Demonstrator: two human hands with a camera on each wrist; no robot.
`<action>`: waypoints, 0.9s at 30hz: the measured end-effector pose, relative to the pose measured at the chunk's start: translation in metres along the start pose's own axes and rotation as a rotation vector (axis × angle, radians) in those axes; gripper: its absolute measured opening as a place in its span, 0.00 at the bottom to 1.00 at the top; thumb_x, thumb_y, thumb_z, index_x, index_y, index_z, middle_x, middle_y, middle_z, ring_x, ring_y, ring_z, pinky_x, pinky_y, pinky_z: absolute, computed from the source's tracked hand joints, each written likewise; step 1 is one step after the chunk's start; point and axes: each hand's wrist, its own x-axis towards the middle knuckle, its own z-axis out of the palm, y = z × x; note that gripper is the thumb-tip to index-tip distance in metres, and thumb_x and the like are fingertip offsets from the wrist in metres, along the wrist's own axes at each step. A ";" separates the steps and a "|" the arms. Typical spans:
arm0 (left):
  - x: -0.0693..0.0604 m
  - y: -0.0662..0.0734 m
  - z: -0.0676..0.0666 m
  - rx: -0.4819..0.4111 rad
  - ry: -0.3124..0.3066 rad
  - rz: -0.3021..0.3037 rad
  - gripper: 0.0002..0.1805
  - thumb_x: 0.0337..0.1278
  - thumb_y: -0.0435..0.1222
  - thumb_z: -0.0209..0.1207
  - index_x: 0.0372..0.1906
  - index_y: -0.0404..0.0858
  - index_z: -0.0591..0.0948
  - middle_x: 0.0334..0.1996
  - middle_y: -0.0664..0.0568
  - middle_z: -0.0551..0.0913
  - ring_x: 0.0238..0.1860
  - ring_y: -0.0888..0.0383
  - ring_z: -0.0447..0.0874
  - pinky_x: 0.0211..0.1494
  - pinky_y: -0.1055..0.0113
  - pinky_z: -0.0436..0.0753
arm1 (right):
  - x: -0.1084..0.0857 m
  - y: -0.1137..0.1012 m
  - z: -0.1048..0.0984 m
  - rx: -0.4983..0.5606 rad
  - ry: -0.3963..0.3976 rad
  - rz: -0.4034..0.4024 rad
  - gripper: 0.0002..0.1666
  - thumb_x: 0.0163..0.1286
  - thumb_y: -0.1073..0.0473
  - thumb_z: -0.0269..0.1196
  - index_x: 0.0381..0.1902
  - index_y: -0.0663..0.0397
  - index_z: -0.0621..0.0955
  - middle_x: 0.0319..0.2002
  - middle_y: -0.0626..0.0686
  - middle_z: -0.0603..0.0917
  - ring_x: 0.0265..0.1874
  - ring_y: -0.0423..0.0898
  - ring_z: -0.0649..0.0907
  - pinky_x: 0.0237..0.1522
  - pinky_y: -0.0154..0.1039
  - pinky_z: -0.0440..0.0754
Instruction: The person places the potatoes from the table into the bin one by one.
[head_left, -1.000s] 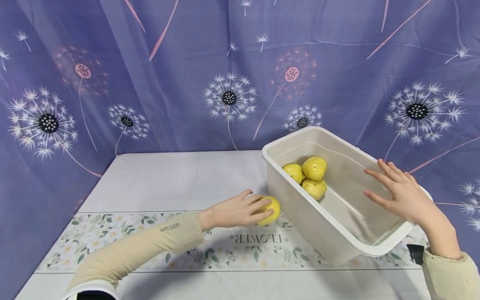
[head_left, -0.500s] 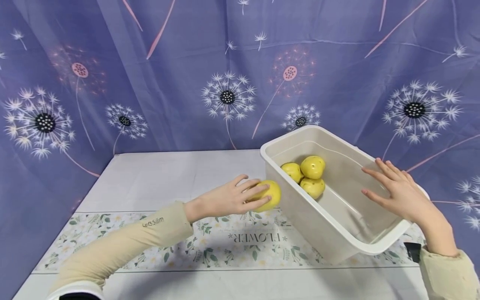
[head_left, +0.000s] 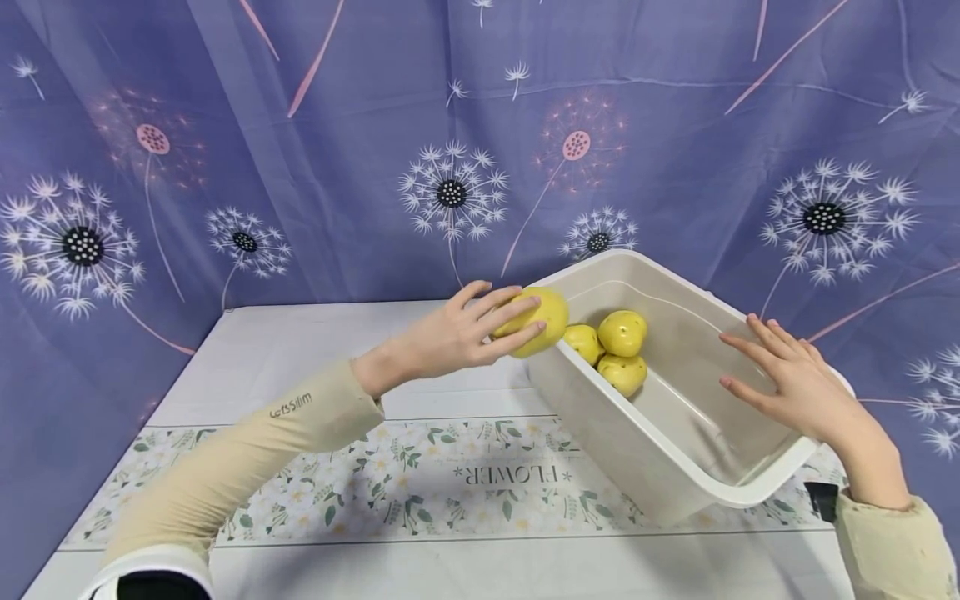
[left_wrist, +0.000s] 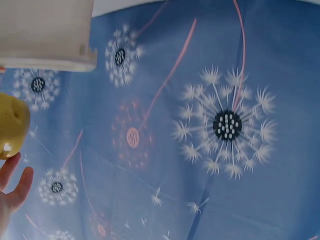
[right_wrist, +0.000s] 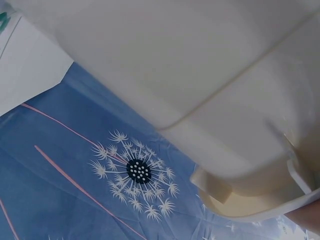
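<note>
In the head view my left hand (head_left: 468,332) grips a glossy yellow potato (head_left: 549,323), fingers spread over its top and near side. It is up at the left rim of a pale plastic bin (head_left: 637,425); whether it touches the rim I cannot tell. The left wrist view shows part of this potato (left_wrist: 11,125) and some fingertips (left_wrist: 20,187). Inside the bin, three similar potatoes (head_left: 622,333) lie together towards its far left end. My right hand (head_left: 802,387), fingers spread, lies over the bin's right rim. In the right wrist view the bin's outer wall (right_wrist: 165,65) hides most of that hand.
The bin stands slanted on a white table cover (head_left: 300,358) with a flowered band (head_left: 420,483) across it. A purple-blue curtain (head_left: 360,167) with dandelion print hangs behind and at the sides.
My left hand has lifted the potato from the table beside the bin up to rim height. The right hand and the potatoes in the bin have kept their places.
</note>
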 end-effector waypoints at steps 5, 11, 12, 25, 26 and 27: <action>0.016 -0.017 0.000 0.033 -0.050 -0.003 0.30 0.49 0.35 0.58 0.61 0.43 0.66 0.59 0.45 0.70 0.56 0.50 0.72 0.55 0.57 0.73 | -0.001 0.000 0.000 0.001 0.003 -0.002 0.35 0.58 0.50 0.60 0.62 0.51 0.66 0.69 0.62 0.48 0.68 0.62 0.44 0.63 0.66 0.37; 0.037 -0.031 0.011 0.007 -0.058 -0.019 0.26 0.56 0.32 0.52 0.62 0.43 0.65 0.60 0.44 0.68 0.57 0.50 0.70 0.55 0.57 0.72 | -0.001 0.001 0.000 0.000 -0.002 -0.001 0.34 0.58 0.50 0.60 0.62 0.52 0.66 0.69 0.62 0.47 0.68 0.62 0.44 0.63 0.65 0.37; 0.041 -0.034 0.013 0.006 -0.056 -0.022 0.25 0.57 0.33 0.51 0.62 0.43 0.66 0.60 0.45 0.68 0.57 0.51 0.70 0.55 0.58 0.72 | -0.001 0.001 0.001 0.000 -0.004 0.000 0.35 0.58 0.50 0.60 0.62 0.52 0.65 0.69 0.62 0.47 0.68 0.62 0.44 0.63 0.65 0.37; 0.095 -0.046 0.040 0.012 -0.213 -0.030 0.27 0.60 0.44 0.46 0.65 0.44 0.61 0.63 0.45 0.64 0.59 0.51 0.67 0.54 0.60 0.71 | 0.000 -0.001 -0.002 -0.001 -0.014 0.012 0.35 0.58 0.49 0.60 0.62 0.51 0.65 0.70 0.61 0.47 0.68 0.61 0.44 0.63 0.64 0.37; 0.098 -0.045 0.043 0.009 -0.233 -0.030 0.27 0.61 0.44 0.45 0.65 0.44 0.60 0.64 0.46 0.63 0.59 0.52 0.67 0.54 0.60 0.71 | 0.000 -0.002 -0.002 0.000 -0.013 0.012 0.35 0.58 0.49 0.60 0.62 0.51 0.65 0.70 0.61 0.47 0.68 0.61 0.44 0.63 0.65 0.37; 0.101 -0.045 0.046 0.007 -0.250 -0.030 0.28 0.61 0.44 0.45 0.66 0.44 0.60 0.64 0.46 0.63 0.59 0.52 0.67 0.54 0.60 0.71 | 0.000 -0.002 -0.002 0.001 -0.012 0.012 0.35 0.58 0.49 0.60 0.62 0.51 0.65 0.69 0.61 0.47 0.68 0.61 0.45 0.63 0.65 0.37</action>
